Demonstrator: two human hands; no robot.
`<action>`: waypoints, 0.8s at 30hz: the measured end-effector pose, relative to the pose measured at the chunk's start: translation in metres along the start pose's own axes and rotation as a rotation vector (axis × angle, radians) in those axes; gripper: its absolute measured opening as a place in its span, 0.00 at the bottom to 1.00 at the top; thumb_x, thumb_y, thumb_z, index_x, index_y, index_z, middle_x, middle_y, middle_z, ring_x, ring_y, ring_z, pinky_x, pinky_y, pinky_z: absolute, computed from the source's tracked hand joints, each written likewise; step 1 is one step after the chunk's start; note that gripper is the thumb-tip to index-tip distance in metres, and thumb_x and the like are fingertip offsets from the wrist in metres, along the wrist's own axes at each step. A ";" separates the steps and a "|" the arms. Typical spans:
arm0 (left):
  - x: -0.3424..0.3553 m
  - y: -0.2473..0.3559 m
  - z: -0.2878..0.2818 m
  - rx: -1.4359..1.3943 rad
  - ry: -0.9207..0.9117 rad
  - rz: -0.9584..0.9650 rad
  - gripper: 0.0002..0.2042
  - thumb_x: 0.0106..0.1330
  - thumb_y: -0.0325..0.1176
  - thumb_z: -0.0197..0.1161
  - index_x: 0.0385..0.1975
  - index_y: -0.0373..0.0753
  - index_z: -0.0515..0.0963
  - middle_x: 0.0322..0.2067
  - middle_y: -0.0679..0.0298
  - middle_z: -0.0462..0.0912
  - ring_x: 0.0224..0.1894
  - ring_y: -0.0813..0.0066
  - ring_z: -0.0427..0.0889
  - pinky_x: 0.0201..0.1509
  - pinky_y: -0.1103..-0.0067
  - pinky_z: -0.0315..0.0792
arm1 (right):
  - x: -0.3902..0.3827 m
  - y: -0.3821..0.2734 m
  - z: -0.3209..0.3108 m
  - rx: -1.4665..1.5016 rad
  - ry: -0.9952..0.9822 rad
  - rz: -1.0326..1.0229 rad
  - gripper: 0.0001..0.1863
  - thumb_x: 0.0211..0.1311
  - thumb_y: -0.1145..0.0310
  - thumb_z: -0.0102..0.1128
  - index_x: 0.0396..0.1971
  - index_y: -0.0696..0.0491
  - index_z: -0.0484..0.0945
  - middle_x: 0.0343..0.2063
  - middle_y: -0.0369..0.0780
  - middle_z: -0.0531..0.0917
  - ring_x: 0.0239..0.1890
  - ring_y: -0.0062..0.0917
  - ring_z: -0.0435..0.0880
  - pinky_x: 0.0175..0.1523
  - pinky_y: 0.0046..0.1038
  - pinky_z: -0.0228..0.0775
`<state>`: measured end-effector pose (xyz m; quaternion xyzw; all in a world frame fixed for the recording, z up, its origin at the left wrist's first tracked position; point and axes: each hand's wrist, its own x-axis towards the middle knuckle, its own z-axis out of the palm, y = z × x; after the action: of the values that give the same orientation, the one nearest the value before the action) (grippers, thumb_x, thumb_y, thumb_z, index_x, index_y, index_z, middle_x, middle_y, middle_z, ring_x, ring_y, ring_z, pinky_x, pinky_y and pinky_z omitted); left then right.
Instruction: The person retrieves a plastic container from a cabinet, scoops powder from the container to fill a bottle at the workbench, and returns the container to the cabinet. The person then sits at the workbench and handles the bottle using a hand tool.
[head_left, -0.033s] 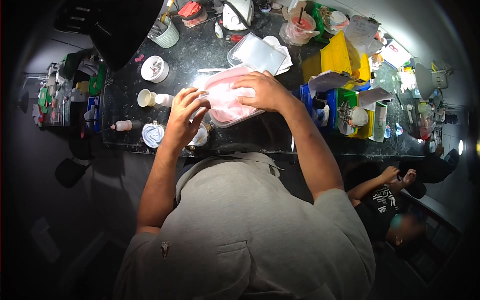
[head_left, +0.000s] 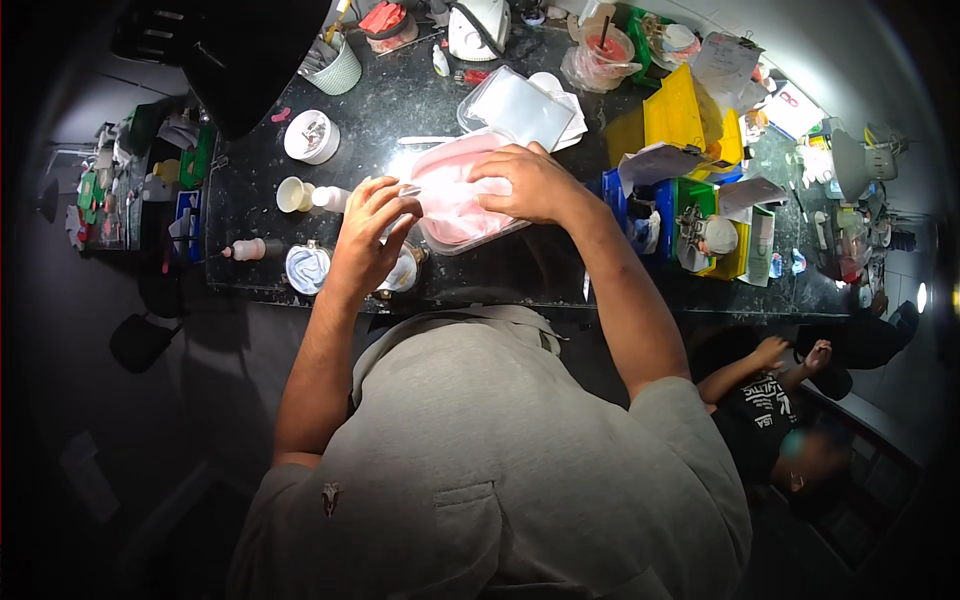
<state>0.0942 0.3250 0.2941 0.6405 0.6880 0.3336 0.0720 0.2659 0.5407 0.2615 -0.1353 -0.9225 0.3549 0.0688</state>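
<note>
A clear plastic tub (head_left: 480, 239) with soft pink material (head_left: 455, 222) in it lies under bright light in front of me. My right hand (head_left: 535, 185) reaches over its right side, fingers and thumb bent round a pale pink part of the material. At the tub's left edge my left hand (head_left: 372, 230) has its fingers curled toward the thumb; a thin shiny piece shows by the fingertips, too glared to name. Beside that hand are a small white bottle (head_left: 330, 198) and a cream cup (head_left: 294, 195). A metal flask with a pale filling (head_left: 402, 272) is partly hidden behind the left wrist.
Another such flask (head_left: 307, 268) and a pink-tinted bottle (head_left: 245, 250) lie to the left. A white round tub (head_left: 312, 137) and clear plastic sheets (head_left: 520, 107) are farther back. Yellow bins (head_left: 680, 115) stand right. A co-worker (head_left: 765, 395) sits at lower right.
My hands and the tub keep their places. The co-worker's hands have moved a little apart, and the whole view has shifted very slightly.
</note>
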 end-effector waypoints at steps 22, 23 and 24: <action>0.010 -0.005 0.002 -0.007 0.223 -0.150 0.08 0.57 0.28 0.70 0.36 0.40 0.81 0.51 0.57 0.79 0.58 0.57 0.71 0.62 0.66 0.64 | -0.026 -0.083 -0.011 -0.280 0.262 -0.323 0.06 0.54 0.69 0.69 0.28 0.51 0.79 0.23 0.36 0.78 0.29 0.28 0.81 0.37 0.32 0.73; 0.010 -0.002 0.001 -0.026 0.236 -0.190 0.10 0.56 0.31 0.71 0.37 0.41 0.80 0.51 0.56 0.78 0.58 0.57 0.70 0.63 0.66 0.63 | -0.030 -0.088 -0.006 -0.302 0.270 -0.334 0.06 0.53 0.70 0.69 0.26 0.51 0.78 0.22 0.35 0.77 0.29 0.27 0.80 0.36 0.32 0.72; 0.009 0.001 -0.001 -0.044 0.250 -0.232 0.12 0.55 0.34 0.72 0.38 0.41 0.80 0.52 0.55 0.78 0.58 0.57 0.69 0.64 0.66 0.61 | -0.034 -0.094 -0.003 -0.297 0.231 -0.318 0.06 0.56 0.69 0.64 0.24 0.52 0.76 0.22 0.38 0.77 0.30 0.31 0.83 0.41 0.33 0.75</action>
<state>0.0926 0.3328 0.2984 0.5084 0.7536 0.4150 0.0378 0.2802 0.4656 0.3263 -0.0366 -0.9603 0.1823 0.2080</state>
